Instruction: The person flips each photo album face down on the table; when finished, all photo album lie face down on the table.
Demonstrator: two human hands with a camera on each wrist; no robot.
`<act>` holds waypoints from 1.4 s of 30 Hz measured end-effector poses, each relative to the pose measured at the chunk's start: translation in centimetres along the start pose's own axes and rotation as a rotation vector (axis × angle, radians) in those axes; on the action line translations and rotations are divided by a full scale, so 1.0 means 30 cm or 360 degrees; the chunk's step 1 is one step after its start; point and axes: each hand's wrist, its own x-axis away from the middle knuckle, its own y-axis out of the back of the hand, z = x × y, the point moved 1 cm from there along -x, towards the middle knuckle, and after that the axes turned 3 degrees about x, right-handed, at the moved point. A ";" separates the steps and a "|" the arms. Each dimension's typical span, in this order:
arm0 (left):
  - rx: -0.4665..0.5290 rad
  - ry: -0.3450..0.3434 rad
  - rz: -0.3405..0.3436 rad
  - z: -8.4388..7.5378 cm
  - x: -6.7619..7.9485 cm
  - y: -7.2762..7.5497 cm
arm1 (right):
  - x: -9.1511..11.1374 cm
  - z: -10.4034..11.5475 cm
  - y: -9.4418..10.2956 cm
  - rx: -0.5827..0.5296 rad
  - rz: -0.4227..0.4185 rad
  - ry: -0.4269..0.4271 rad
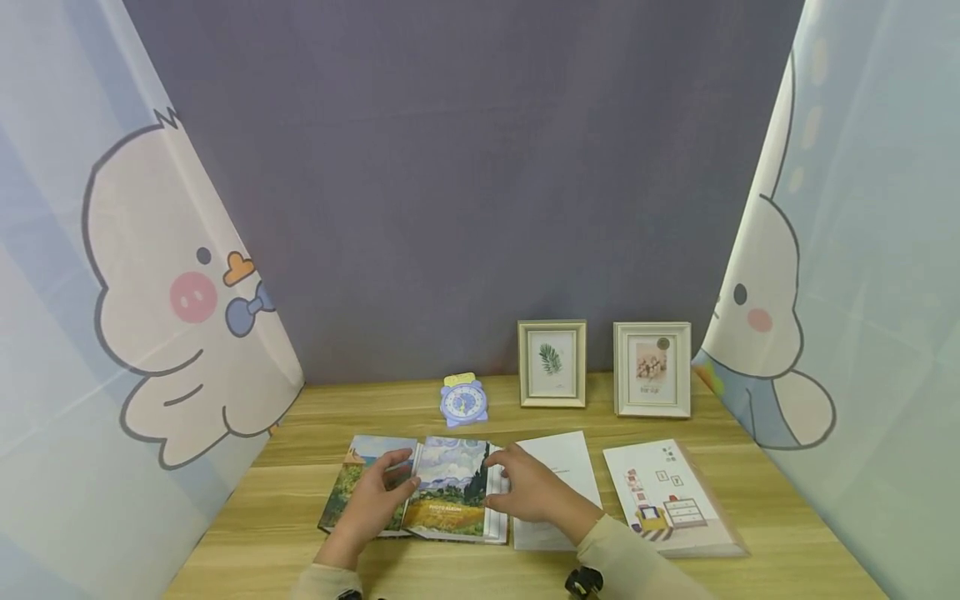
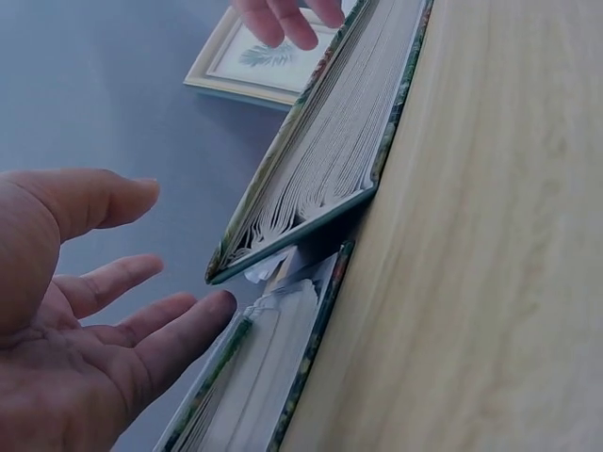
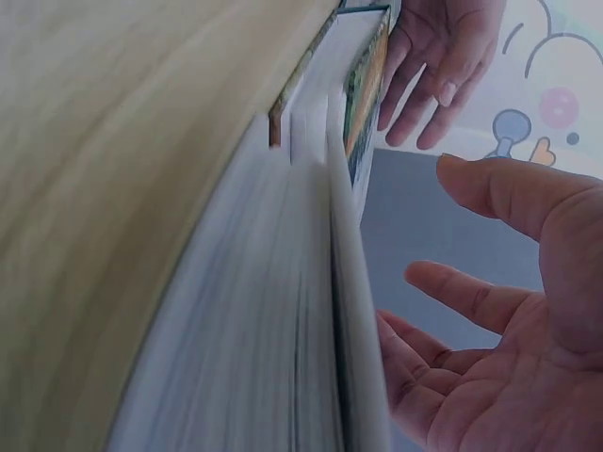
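Plain grey-violet fabric backdrop [image 1: 465, 183] behind a yellow-brown wood-grain tabletop [image 1: 262, 517], w/ pale-blue cloth L panel [image 1: 45, 417] & R panel [image 1: 892, 208], each bearing a lg. whitish cartoon animal [image 1: 142, 225], bright light along the R panel's inner edge.

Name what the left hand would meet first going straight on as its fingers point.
Probably the photo album with the cloudy cover, just beyond the left hand; depth is unclear, so it might pass above.
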 end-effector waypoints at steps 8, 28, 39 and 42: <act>0.0040 -0.0001 0.0006 -0.015 0.009 0.000 | -0.009 0.012 -0.028 0.0000 0.0011 -0.0011; -0.0105 -0.0061 -0.0002 -0.003 0.013 -0.014 | -0.037 0.023 -0.061 0.0108 0.0093 0.0026; -0.0233 -0.0072 0.0029 0.003 0.012 -0.012 | -0.032 0.027 -0.066 0.0117 0.0064 0.0064; -0.0251 -0.0064 0.0032 0.004 0.011 -0.013 | -0.035 0.025 -0.070 0.0132 0.0064 0.0062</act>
